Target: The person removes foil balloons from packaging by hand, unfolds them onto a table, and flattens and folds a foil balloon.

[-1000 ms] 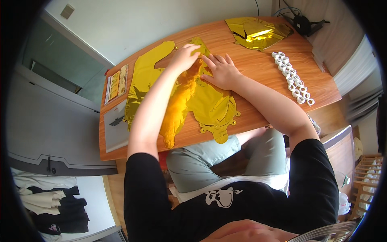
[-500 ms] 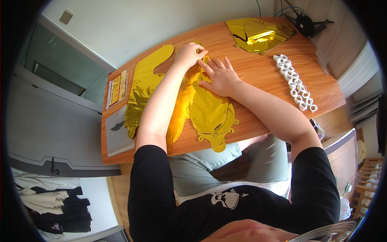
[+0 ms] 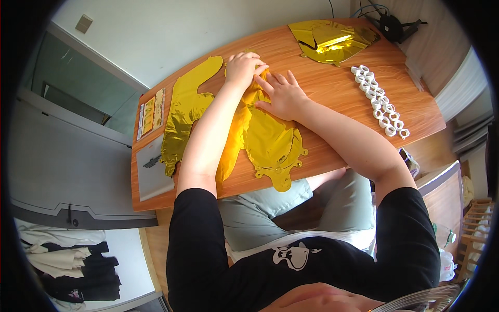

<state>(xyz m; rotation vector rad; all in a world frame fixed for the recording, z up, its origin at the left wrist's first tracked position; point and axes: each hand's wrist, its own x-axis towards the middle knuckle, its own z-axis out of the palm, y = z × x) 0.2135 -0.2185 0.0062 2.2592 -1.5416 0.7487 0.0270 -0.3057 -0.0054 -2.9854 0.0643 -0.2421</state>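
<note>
A flat, uninflated gold foil balloon [image 3: 270,140] lies creased across the middle of the table, its tabbed end near the front edge. At its far end my left hand [image 3: 243,70] is closed, fingers curled over the foil. My right hand [image 3: 286,98] rests just to the right, fingers spread, its thumb and fingertips at the balloon's folded edge. Between the hands the foil is gathered and looks orange. Another flat gold foil balloon [image 3: 188,99], with a curved outline, lies left of my left forearm, which hides part of it.
At the far right of the wooden table [image 3: 332,99] lies a folded gold foil piece [image 3: 332,44], near a black device with antennas [image 3: 392,26]. White rings [image 3: 377,99] form rows at the right. A printed card [image 3: 152,114] and a grey-white packet [image 3: 154,169] lie along the left edge.
My left fingers have shifted slightly over the balloon's far end, bending further down onto the foil. My right hand stays spread in nearly the same place. The view has moved a little.
</note>
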